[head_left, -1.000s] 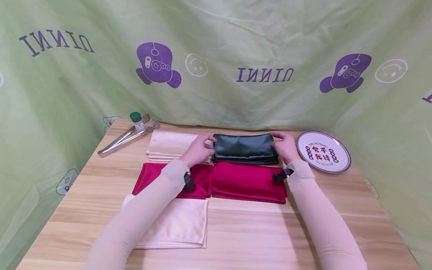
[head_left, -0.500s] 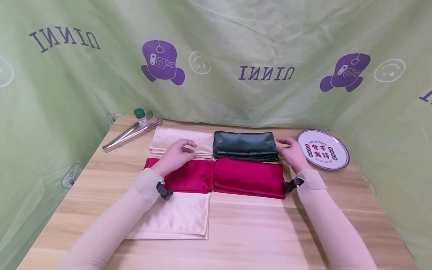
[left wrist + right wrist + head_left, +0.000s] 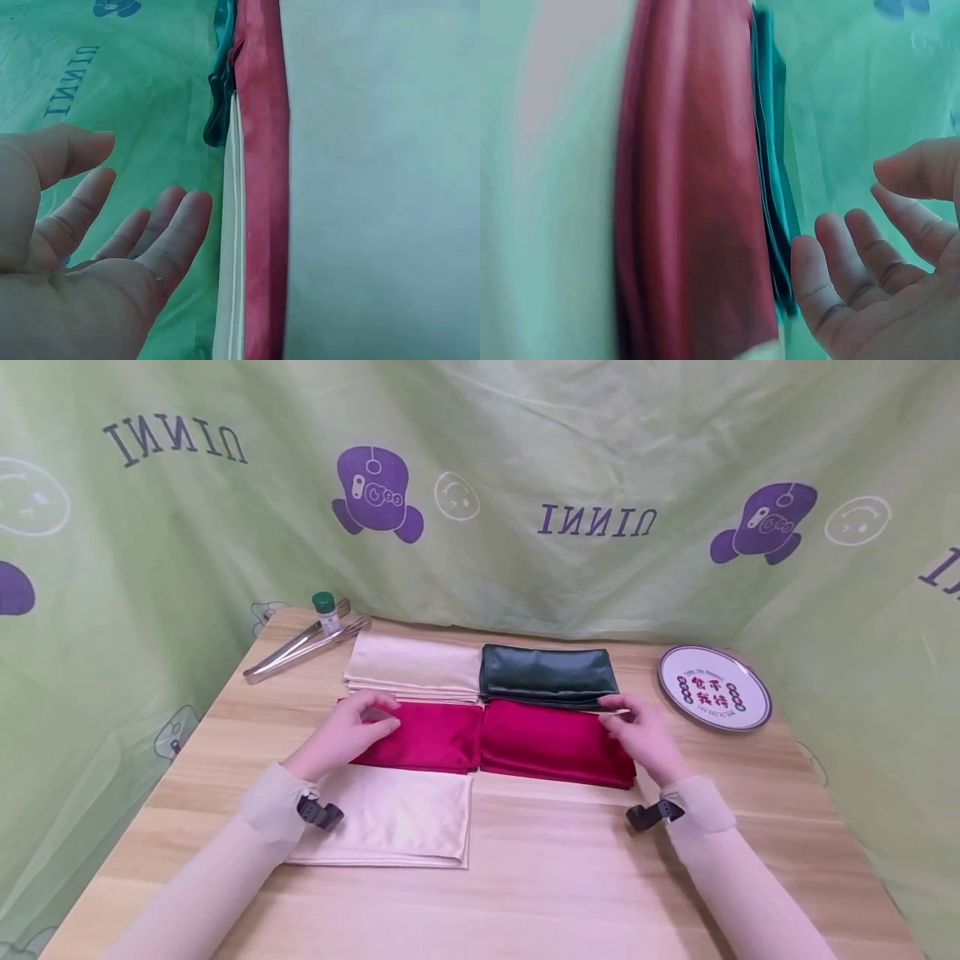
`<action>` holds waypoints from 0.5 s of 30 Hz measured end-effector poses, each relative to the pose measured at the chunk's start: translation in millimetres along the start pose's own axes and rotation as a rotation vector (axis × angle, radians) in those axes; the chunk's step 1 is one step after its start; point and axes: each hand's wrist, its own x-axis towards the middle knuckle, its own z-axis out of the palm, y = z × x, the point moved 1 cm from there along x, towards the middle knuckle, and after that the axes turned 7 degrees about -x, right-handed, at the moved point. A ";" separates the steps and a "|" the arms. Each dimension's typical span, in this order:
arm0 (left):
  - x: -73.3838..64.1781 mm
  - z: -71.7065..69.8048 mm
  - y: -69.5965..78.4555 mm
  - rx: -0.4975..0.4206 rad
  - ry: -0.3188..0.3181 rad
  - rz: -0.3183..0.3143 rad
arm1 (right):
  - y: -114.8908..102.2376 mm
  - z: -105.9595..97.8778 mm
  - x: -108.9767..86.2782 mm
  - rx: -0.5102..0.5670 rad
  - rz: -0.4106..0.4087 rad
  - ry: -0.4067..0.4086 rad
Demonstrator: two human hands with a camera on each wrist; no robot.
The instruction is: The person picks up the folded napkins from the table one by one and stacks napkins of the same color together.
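Both our hands have drawn back from the folded green cloth, which we were squaring up at its two ends a second ago; it now lies alone at the far side of the counter, beside the cream stack. Our left hand now hovers over the left red cloth, fingers relaxed and loosely spread, gripping nothing. Our right hand sits at the right end of the right red cloth, fingers lightly bent; from the wrist view it holds nothing, though we cannot tell if the fingertips touch the fabric.

We judge the green cloth to be done with, and the red pair comes next. That move calls for pinching a red cloth by its edges or corners, since the satin looks slippery and could slide out of fold.
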 end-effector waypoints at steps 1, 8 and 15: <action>-5.3 -3.1 -1.3 0.004 -0.003 -0.002 | -3.1 5.9 -3.6 -0.002 -0.019 -0.011; -38.7 -20.2 -5.2 0.031 0.012 0.018 | -29.9 56.6 -30.0 0.060 -0.108 -0.113; -83.3 -33.0 -12.0 0.046 0.090 0.013 | -58.5 105.5 -62.8 -0.058 -0.273 -0.230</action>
